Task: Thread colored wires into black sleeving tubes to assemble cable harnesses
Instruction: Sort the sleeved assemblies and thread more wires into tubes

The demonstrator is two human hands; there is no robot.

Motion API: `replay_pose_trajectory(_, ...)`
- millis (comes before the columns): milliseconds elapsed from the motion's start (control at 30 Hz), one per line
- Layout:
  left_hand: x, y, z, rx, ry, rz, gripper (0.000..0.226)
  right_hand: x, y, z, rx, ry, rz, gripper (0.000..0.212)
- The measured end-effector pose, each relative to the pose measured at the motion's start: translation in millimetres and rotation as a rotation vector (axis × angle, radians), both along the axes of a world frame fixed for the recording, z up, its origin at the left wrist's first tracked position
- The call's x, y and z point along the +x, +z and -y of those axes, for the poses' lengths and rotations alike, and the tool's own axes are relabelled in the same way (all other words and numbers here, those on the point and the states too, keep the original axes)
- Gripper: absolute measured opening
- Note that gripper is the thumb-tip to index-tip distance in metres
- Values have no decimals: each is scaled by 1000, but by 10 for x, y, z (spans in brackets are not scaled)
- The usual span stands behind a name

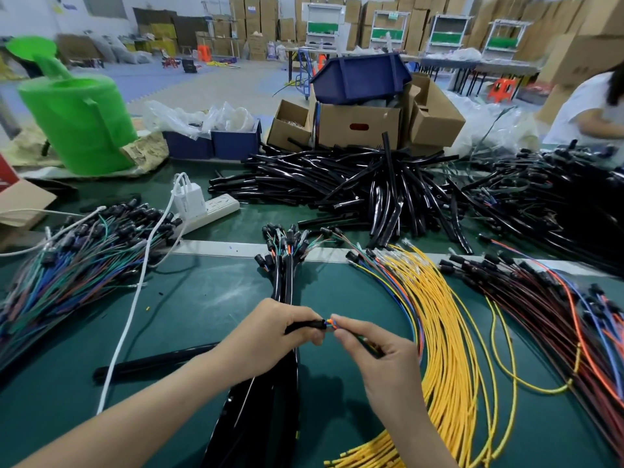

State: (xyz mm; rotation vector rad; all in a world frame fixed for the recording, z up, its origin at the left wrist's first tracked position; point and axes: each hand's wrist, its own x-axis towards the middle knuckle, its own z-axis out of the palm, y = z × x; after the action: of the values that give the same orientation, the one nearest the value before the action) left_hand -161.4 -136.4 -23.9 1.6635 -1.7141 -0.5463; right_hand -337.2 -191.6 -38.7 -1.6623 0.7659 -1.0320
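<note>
Colored wires (330,323): a thin bunch of orange, blue and green strands, pinched close to the tips between thumb and forefinger of the right hand (381,359). Tips just right of the mouth of the black sleeving tube (304,325), nearly touching it. Tube gripped by the left hand (270,332), fingers curled round it right behind the open end.

Probably light and limp, so best taken near the tips, as here; held farther back, likely to buckle or splay before entering. Insulation looks smooth, so should slide once inside. Tube glossy and seemingly semi-stiff, keeping a round mouth; likely slippery, hence worth clamping close behind the opening. Tips bunched roughly even, no connector visible at this end; rest of the bunch hidden behind the right palm.

Just beyond the tube, up the bench (202,298), a bundle of sleeved harnesses (287,282) with black plugs fanned at the far end. Right of the tube, a curved sheaf of yellow wires (449,332); farther right, red and orange wires (557,315) with black plugs. Left of the tube, one long black tube (152,361) lying flat; whether the same piece as the held one, cannot tell. Far left, a heap of mixed wires (84,265). Well beyond the tube, a pile of empty tubes (354,184).
</note>
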Motion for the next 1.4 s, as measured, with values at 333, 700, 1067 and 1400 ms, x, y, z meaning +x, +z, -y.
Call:
replay_pose_trajectory(333, -45, 58, 52, -25, -30, 18, 5, 26, -40, 7, -84, -84, -72, 28)
replay_pose_trajectory(700, -211, 196, 21, 30, -46, 167, 14, -21, -12, -13, -384, -181, -283, 11)
replay_pose_trajectory(1067, -224, 226, -20, 119, -69, 234, 13, -56, 47, -5, -183, -33, -268, 15)
replay_pose_trajectory(1400, -438, 218, 31, 193, -265, 420, 17, -14, -3, -48, -210, 50, -238, 19)
